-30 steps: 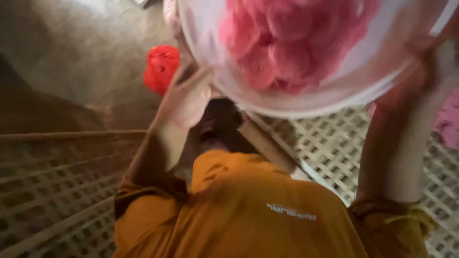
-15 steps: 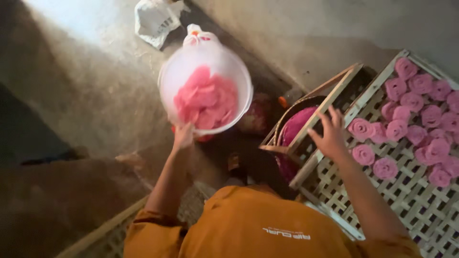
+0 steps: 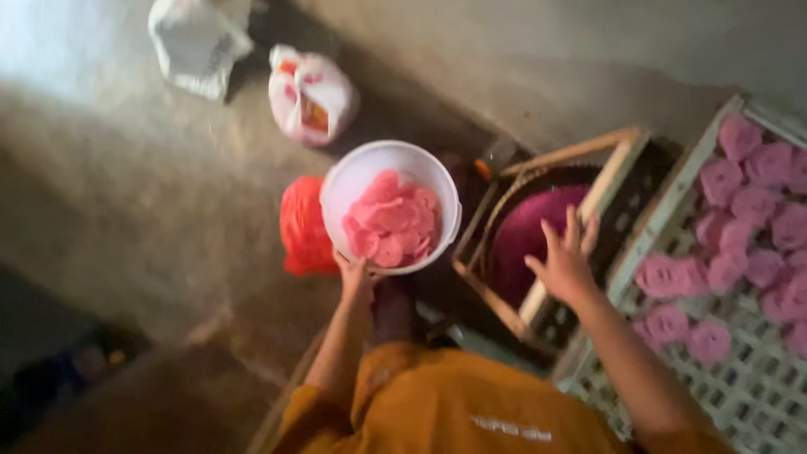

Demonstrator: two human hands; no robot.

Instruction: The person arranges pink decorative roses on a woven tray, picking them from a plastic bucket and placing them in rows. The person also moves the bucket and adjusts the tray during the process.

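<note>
Left hand [image 3: 357,276] gripping white bucket [image 3: 392,206] part-filled with pink discs [image 3: 391,225]; right hand [image 3: 561,262] spread open beside it. More discs, seemingly unpicked, on lattice tray [image 3: 740,370] right of bucket.

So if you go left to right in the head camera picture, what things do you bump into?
White bag → red bag → white bucket of pink discs, held by the left hand → right hand → lattice tray of pink discs.
</note>
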